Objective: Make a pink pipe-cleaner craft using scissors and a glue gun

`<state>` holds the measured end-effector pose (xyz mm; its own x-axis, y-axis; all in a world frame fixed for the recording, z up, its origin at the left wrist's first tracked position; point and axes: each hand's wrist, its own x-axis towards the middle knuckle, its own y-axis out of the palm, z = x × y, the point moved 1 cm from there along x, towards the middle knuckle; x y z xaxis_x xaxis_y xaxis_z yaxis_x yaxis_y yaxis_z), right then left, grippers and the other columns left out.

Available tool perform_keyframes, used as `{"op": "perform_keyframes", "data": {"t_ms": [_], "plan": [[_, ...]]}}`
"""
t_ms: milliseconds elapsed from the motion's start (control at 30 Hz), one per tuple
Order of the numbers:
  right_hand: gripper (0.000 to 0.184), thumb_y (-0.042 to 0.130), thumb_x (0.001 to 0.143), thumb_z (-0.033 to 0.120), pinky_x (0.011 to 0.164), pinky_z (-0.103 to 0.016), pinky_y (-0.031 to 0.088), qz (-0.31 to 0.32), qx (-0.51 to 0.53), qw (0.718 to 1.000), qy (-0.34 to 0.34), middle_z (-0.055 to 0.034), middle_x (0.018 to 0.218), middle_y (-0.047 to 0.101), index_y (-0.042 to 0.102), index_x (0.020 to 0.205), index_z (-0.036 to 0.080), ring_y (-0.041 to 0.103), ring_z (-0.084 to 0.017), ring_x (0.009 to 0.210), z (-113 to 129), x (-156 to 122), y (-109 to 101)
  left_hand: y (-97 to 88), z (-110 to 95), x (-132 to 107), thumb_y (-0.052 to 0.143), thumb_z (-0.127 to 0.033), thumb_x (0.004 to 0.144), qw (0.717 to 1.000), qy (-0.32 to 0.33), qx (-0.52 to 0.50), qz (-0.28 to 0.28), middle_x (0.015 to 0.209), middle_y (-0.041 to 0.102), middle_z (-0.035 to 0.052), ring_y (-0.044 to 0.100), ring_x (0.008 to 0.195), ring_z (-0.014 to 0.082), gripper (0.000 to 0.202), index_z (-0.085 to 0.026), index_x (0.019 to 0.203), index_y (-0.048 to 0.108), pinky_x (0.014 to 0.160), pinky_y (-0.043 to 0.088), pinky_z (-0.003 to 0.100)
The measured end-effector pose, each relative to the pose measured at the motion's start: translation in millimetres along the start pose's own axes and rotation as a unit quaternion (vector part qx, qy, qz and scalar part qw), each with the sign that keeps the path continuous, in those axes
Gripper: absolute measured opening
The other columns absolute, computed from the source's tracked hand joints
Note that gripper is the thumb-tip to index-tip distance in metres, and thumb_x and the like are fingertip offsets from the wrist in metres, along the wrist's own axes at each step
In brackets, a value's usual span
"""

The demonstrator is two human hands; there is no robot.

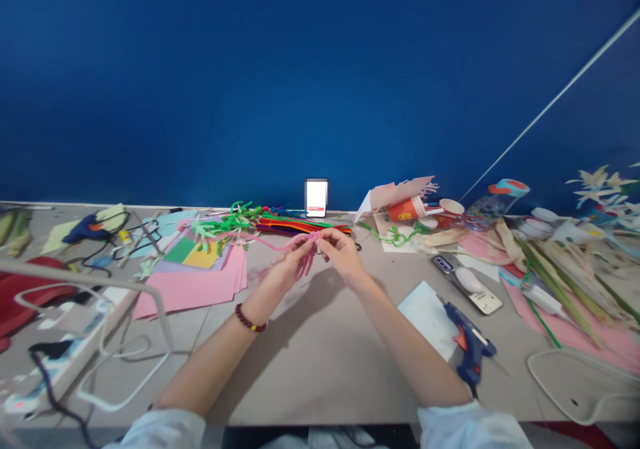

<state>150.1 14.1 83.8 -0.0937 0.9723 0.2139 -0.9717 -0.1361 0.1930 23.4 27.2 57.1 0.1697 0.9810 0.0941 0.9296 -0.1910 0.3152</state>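
Pink pipe cleaners (306, 262) are bunched between my two hands above the middle of the table, with long ends trailing left. My left hand (295, 257), a beaded bracelet on its wrist, grips the bunch from the left. The fingertips of my right hand (341, 249) pinch its top from the other side. Just beyond my hands lies a bundle of red, orange and green pipe cleaners (285, 225). Twisted green pipe cleaners (225, 222) sit to its left. The exact finger contact is partly hidden.
Pink sheets (195, 286) lie left, near a white power strip (75, 349) with loose cables. A blue glue gun (469, 342) and a phone (467, 286) rest at right. Paper cups (407, 209) and a small upright screen (317, 197) stand by the blue wall (320, 89).
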Motion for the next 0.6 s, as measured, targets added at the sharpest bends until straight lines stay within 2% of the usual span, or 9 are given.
{"op": "perform_keyframes", "data": {"t_ms": [100, 267, 433, 600], "plan": [[0.022, 0.069, 0.069, 0.041, 0.048, -0.023, 0.036, 0.026, -0.005, 1.0, -0.004, 0.0032, 0.061, 0.057, 0.061, 0.074, 0.021, 0.048, -0.01, 0.053, 4, 1, -3, 3.5, -3, -1, 0.079, -0.041, 0.059, 0.998, -0.018, -0.062, 0.0, 0.068, 0.06, -0.0009, 0.054, 0.062, 0.0101, 0.032, -0.017, 0.074, 0.063, 0.056, 0.043, 0.023], [0.018, 0.072, 0.067, 0.038, 0.045, -0.023, 0.031, 0.027, 0.04, 0.999, 0.0, 0.0039, 0.057, 0.056, 0.066, 0.071, 0.02, 0.042, -0.007, 0.046, 1, 3, -5, 6.0, -10, -4, 0.077, -0.041, 0.062, 0.995, -0.039, -0.075, 0.044, 0.06, 0.054, -0.0024, 0.047, 0.053, 0.0071, 0.031, -0.016, 0.072, 0.062, 0.049, 0.037, 0.02], [0.02, 0.072, 0.067, 0.037, 0.041, -0.022, 0.026, 0.021, 0.116, 0.993, 0.033, 0.0061, 0.051, 0.05, 0.065, 0.073, 0.02, 0.034, -0.005, 0.04, -11, 2, -2, 4.7, -11, -4, 0.076, -0.04, 0.065, 0.999, -0.008, -0.039, 0.011, 0.058, 0.053, -0.003, 0.044, 0.05, 0.0061, 0.03, -0.016, 0.078, 0.064, 0.045, 0.032, 0.019], [0.028, 0.07, 0.069, 0.045, 0.04, -0.021, 0.026, 0.025, 0.074, 0.996, 0.047, 0.0066, 0.045, 0.046, 0.061, 0.069, 0.019, 0.036, -0.006, 0.039, -9, 2, -3, 2.7, -3, -4, 0.072, -0.038, 0.069, 0.999, -0.016, -0.036, 0.005, 0.056, 0.05, -0.0031, 0.042, 0.05, 0.0072, 0.024, -0.018, 0.081, 0.065, 0.043, 0.032, 0.02]]}}
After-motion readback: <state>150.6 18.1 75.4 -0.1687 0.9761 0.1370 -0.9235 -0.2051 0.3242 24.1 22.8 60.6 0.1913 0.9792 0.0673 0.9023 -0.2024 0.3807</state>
